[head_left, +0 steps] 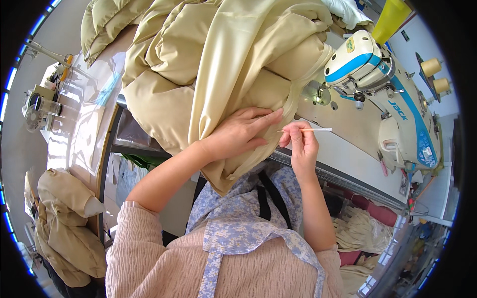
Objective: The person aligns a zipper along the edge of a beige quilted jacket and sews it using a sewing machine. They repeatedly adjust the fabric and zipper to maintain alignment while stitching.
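A puffy beige padded garment (166, 107) is heaped on the sewing table, one corner hanging over the near edge toward my lap. My left hand (239, 131) lies flat on its edge, palm down with the fingers stretched to the right. Just right of it, my right hand (302, 146) pinches a thin, pale, pen-like stick (320, 130) between thumb and fingers. Its pointed tip faces left, close to the zipper edge (272, 141) of the garment. Whether the tip touches the cloth I cannot tell.
A white and blue sewing machine (355, 59) stands at the right, its needle area beside the garment. Beige thread cones (431, 66) are behind it. At the left are a small fan (34, 119) and another beige padded garment (69, 223). Folded cloth (360, 228) lies below the table.
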`<action>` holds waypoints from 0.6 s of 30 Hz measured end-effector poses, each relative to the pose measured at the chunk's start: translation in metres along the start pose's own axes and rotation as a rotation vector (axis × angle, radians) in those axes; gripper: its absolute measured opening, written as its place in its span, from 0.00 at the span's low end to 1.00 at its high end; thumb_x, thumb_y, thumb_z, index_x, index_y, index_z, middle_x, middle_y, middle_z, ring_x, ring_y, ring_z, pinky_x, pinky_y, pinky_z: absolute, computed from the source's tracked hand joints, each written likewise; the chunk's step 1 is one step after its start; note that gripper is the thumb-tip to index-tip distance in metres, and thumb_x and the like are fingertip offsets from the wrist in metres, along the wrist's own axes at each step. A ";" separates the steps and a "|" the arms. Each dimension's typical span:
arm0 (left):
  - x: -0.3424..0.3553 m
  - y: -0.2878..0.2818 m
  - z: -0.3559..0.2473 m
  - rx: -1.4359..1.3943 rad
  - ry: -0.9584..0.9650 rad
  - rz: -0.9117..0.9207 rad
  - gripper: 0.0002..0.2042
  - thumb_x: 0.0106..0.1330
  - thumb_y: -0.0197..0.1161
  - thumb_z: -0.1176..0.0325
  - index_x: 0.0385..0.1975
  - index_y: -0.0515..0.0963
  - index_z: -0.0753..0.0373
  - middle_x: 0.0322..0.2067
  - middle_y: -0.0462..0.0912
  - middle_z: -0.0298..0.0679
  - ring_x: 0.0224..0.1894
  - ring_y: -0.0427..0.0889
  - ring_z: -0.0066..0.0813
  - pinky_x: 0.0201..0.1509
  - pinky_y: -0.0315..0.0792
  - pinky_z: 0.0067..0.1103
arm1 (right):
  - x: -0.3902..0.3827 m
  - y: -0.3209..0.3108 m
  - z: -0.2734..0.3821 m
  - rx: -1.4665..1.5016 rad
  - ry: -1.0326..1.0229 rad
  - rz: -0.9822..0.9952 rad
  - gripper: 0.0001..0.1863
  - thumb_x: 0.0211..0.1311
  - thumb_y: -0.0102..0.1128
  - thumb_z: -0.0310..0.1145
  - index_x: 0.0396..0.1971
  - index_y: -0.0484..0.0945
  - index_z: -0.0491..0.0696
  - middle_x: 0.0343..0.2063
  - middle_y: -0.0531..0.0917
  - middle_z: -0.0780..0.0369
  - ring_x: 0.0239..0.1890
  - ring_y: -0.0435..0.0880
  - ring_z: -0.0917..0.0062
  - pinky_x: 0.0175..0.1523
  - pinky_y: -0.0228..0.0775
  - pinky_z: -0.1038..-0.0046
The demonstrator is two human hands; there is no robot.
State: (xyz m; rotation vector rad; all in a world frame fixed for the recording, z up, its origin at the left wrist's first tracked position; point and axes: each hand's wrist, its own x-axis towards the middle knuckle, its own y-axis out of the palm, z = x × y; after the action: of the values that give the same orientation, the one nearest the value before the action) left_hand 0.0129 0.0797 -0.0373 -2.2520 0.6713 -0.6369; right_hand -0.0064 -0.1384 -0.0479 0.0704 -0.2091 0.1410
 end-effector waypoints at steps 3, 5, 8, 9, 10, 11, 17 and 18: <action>-0.002 0.003 0.004 0.013 0.006 -0.037 0.39 0.64 0.69 0.68 0.76 0.60 0.58 0.66 0.74 0.44 0.66 0.71 0.47 0.72 0.64 0.37 | 0.004 0.008 -0.004 -0.241 -0.024 0.043 0.11 0.79 0.56 0.35 0.38 0.79 0.43 0.26 0.81 0.65 0.28 0.79 0.83 0.35 0.73 0.78; -0.003 0.007 0.008 -0.008 0.041 -0.090 0.39 0.62 0.70 0.68 0.75 0.62 0.57 0.63 0.75 0.47 0.64 0.74 0.47 0.69 0.67 0.37 | 0.004 0.009 -0.007 -0.330 -0.053 0.063 0.10 0.78 0.56 0.35 0.38 0.80 0.44 0.26 0.81 0.65 0.27 0.79 0.82 0.34 0.72 0.78; -0.003 0.003 0.005 -0.015 -0.005 -0.029 0.39 0.64 0.69 0.67 0.76 0.59 0.59 0.67 0.73 0.44 0.67 0.70 0.47 0.72 0.64 0.37 | 0.004 0.009 -0.006 -0.361 -0.053 0.083 0.10 0.78 0.56 0.35 0.38 0.79 0.44 0.27 0.81 0.64 0.26 0.80 0.81 0.33 0.72 0.77; -0.002 0.002 0.003 -0.018 -0.002 -0.034 0.39 0.64 0.69 0.67 0.76 0.59 0.59 0.66 0.73 0.45 0.66 0.70 0.47 0.72 0.64 0.38 | 0.005 0.009 -0.005 -0.364 -0.052 0.084 0.10 0.78 0.56 0.35 0.37 0.79 0.44 0.27 0.82 0.64 0.26 0.80 0.80 0.33 0.72 0.77; -0.002 -0.001 0.001 -0.017 0.002 -0.039 0.40 0.64 0.69 0.67 0.76 0.59 0.59 0.66 0.73 0.46 0.66 0.71 0.48 0.72 0.65 0.38 | 0.005 0.010 -0.004 -0.366 -0.054 0.084 0.11 0.78 0.56 0.35 0.37 0.79 0.44 0.27 0.82 0.64 0.26 0.80 0.80 0.33 0.72 0.77; -0.001 -0.002 0.000 -0.017 0.006 -0.044 0.40 0.64 0.69 0.67 0.76 0.60 0.60 0.65 0.74 0.47 0.66 0.71 0.48 0.71 0.65 0.38 | 0.006 0.010 -0.004 -0.368 -0.055 0.092 0.11 0.79 0.56 0.35 0.37 0.79 0.43 0.28 0.82 0.65 0.27 0.79 0.82 0.34 0.71 0.78; -0.001 0.000 0.002 -0.027 0.026 -0.063 0.40 0.63 0.70 0.67 0.76 0.60 0.60 0.64 0.74 0.50 0.65 0.71 0.50 0.71 0.66 0.38 | 0.007 0.013 0.001 -0.440 -0.067 0.129 0.12 0.79 0.55 0.33 0.37 0.78 0.41 0.28 0.80 0.65 0.29 0.77 0.84 0.35 0.70 0.79; -0.001 0.000 0.002 -0.029 0.021 -0.059 0.40 0.63 0.70 0.67 0.76 0.60 0.60 0.64 0.74 0.49 0.65 0.71 0.50 0.71 0.66 0.38 | 0.007 0.013 0.002 -0.474 -0.065 0.136 0.11 0.79 0.55 0.33 0.37 0.78 0.41 0.27 0.80 0.65 0.29 0.77 0.84 0.35 0.70 0.79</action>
State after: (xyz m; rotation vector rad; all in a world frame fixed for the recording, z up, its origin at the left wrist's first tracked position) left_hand 0.0131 0.0814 -0.0385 -2.3025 0.6298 -0.6847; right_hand -0.0016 -0.1249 -0.0438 -0.4116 -0.3080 0.2215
